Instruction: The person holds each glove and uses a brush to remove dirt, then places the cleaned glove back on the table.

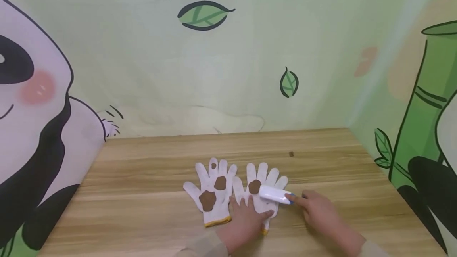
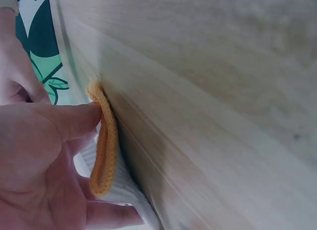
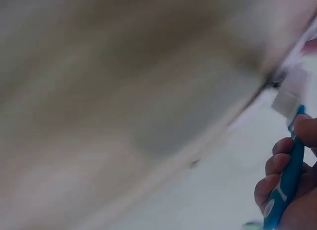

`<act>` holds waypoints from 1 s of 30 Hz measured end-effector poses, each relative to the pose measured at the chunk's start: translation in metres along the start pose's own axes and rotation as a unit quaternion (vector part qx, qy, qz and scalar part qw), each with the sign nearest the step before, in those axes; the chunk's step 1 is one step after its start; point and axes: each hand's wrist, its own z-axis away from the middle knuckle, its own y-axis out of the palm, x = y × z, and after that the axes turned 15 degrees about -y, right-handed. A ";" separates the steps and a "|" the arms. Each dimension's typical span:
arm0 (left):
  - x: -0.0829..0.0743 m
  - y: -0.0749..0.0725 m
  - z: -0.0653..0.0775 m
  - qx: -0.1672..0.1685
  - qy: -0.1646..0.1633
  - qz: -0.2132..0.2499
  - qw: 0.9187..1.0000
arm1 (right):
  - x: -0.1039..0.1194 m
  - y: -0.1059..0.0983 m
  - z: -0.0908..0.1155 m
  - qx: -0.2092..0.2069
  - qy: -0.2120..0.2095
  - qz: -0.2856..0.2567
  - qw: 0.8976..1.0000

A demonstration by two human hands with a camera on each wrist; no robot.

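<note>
Two white knitted work gloves lie side by side on the table. The left glove (image 1: 225, 199) bears several brown patches and a yellow cuff edge. On the right glove (image 1: 262, 173) there is a brown patch (image 1: 254, 186) below the fingers. My left hand (image 1: 246, 219) presses on this glove's lower part with fingers spread, thumb close to its yellow cuff (image 2: 106, 155). My right hand (image 1: 321, 211) grips a brush (image 3: 287, 178) by its blue handle. The brush's white head overlaps the glove beside the brown patch, bristles (image 3: 287, 101) facing the glove.
The wooden table (image 1: 143, 177) reaches back to a wall printed with pandas, leaves and bamboo (image 1: 410, 130). A small brown bit (image 1: 291, 154) lies on the table behind the right glove.
</note>
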 end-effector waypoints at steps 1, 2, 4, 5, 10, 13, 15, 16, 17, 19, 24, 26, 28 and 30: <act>-0.001 0.000 0.000 -0.002 0.001 -0.001 1.000 | -0.003 0.002 0.001 0.000 0.019 0.003 1.000; -0.001 0.001 -0.001 0.001 -0.001 0.000 1.000 | -0.007 0.002 0.003 0.004 0.041 0.007 0.999; -0.002 0.001 0.000 0.001 -0.002 -0.003 1.000 | -0.015 -0.001 0.005 0.005 0.064 0.021 0.998; -0.001 0.000 0.001 0.002 -0.002 -0.004 1.000 | -0.016 -0.004 0.006 0.001 0.062 0.025 0.998; 0.002 -0.001 0.003 -0.015 0.015 -0.012 1.000 | -0.003 -0.009 0.001 -0.017 -0.004 0.015 1.000; 0.002 -0.001 0.003 -0.031 0.032 -0.011 0.999 | 0.000 -0.005 -0.001 -0.006 0.000 0.007 1.000; 0.003 -0.002 0.003 -0.038 0.041 -0.006 0.998 | -0.003 -0.004 -0.001 -0.001 0.029 0.020 0.999; 0.003 -0.002 0.003 -0.038 0.043 -0.001 0.998 | -0.004 -0.005 -0.001 -0.001 0.046 0.026 0.999; 0.003 -0.002 0.003 -0.039 0.046 0.001 0.998 | -0.005 -0.006 0.000 -0.004 0.060 0.030 0.998; 0.005 -0.003 0.002 -0.040 0.051 0.013 0.998 | -0.006 -0.010 0.000 -0.007 0.057 0.034 0.998; 0.008 -0.008 0.001 -0.046 0.073 0.010 0.996 | -0.003 -0.009 0.000 0.017 0.004 -0.002 1.000; 0.009 -0.010 0.000 -0.047 0.081 0.005 0.996 | -0.004 -0.006 0.001 0.020 0.026 0.004 0.999; 0.010 -0.012 0.001 -0.048 0.084 0.001 0.995 | -0.004 -0.005 0.002 0.020 0.058 0.024 0.998; 0.012 -0.014 0.001 -0.055 0.088 -0.007 0.995 | -0.002 -0.004 0.002 0.010 0.057 0.034 0.998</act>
